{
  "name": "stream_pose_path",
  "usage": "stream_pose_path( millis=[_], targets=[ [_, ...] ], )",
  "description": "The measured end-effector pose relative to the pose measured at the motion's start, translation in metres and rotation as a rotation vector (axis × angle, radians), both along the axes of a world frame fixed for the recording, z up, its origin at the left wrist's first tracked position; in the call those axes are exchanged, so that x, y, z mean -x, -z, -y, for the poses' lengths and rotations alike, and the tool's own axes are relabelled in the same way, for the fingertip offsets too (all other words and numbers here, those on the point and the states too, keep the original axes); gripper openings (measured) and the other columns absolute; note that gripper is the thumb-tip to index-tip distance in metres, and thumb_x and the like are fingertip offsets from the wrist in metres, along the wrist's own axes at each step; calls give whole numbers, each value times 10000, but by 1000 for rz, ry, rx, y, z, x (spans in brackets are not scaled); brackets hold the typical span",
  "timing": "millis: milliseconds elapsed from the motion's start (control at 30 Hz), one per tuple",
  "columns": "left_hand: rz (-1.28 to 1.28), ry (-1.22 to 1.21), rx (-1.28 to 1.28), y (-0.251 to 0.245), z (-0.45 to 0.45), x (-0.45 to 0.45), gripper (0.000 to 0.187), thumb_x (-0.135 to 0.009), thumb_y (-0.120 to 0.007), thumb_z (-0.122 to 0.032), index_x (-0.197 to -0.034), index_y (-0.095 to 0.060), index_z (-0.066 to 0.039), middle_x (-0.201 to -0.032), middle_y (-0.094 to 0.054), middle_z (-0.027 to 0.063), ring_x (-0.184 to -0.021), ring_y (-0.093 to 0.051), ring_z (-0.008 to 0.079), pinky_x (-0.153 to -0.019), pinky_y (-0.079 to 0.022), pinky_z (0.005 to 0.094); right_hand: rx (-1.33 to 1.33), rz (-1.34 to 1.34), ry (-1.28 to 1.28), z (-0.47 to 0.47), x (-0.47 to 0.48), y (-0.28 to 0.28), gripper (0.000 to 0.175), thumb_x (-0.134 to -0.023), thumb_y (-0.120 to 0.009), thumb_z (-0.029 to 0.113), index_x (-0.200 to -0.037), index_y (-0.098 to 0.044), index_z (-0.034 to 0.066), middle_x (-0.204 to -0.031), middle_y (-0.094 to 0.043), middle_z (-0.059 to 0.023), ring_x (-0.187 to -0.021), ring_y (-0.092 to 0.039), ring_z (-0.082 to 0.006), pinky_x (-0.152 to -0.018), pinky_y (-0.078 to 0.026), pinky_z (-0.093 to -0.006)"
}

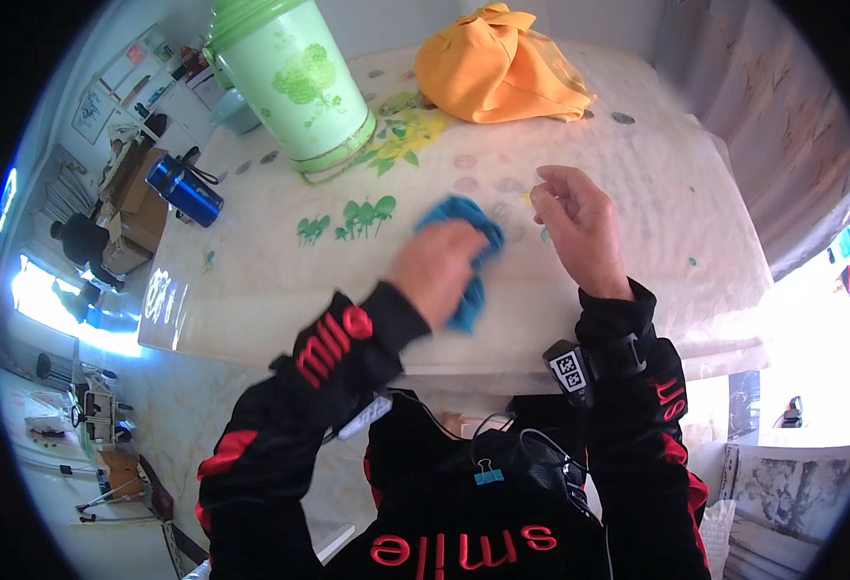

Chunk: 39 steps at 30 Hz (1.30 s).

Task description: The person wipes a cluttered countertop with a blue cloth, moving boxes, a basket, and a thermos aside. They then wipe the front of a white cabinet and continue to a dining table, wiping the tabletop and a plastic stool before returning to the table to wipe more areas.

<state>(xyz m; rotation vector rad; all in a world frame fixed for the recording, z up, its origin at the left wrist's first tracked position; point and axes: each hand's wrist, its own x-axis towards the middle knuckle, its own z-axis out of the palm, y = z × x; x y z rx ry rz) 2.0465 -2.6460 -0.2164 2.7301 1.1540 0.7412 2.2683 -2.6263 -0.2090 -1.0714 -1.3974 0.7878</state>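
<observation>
A blue cloth (468,290) lies under my left hand (439,264), which presses and grips it against the table's patterned cover. The hand is slightly blurred. To its right, my right hand (577,221) hovers over or rests on the cover, fingers loosely curled, with no object seen in it. Beyond the hands, a light green thermos-like container (302,87) stands at the left and an orange cloth bundle (497,69) tied at the top sits at the back. The table cover (287,290) bears printed green leaves and yellow flowers.
A blue metal flask (186,190) with a strap lies or stands tilted near the table's left edge. A pale blue bowl (236,112) is partly hidden behind the green container. Cardboard boxes (135,210) and a person (83,239) are far left. A curtain (766,123) hangs at the right.
</observation>
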Motion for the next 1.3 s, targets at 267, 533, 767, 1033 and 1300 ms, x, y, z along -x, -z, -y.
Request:
stream_pose_path(
  millis=[267,533,767,1033,1300],
  targets=[
    [-122,30,-75,-3,28,71,318,-761,-653,-37,-1079,-659,-40,-1080,-635,134,-990,-617,335,-840,-515,427,-44,14,-34,4,4,1,230,-909,-649,77,-1107,-628,-39,-851,-652,-63,-704,-603,-105,-656,-508,-254],
    [-35,-679,-90,9,-93,111,300,-782,-698,-74,-1075,-636,-64,-1064,-623,180,-1011,-598,393,-892,-496,446,5,154,-64,4,1,-1,197,-935,-621,74,-1090,-637,-48,-863,-659,-39,-764,-625,-94,-715,-531,-255],
    [8,139,21,12,-36,-33,350,-761,-731,-75,-1100,-646,-88,-1171,-600,133,-1107,-557,355,-978,-451,447,38,53,-124,3,1,3,170,-914,-636,56,-1048,-648,-47,-816,-670,-76,-725,-608,-112,-676,-505,-267],
    [-214,-765,-57,28,-118,202,347,-789,-710,-137,-1123,-654,-58,-1105,-651,177,-1030,-597,397,-915,-475,474,84,178,-107,5,-1,1,169,-913,-643,59,-1047,-652,-44,-824,-668,-73,-721,-604,-103,-668,-499,-259],
    [-175,-788,-115,17,21,242,316,-803,-699,-82,-1112,-635,-57,-1122,-635,200,-1082,-572,416,-944,-448,490,-70,143,-87,6,3,1,136,-914,-633,42,-1019,-650,-43,-783,-650,-74,-683,-587,-104,-652,-492,-253]
  ],
)
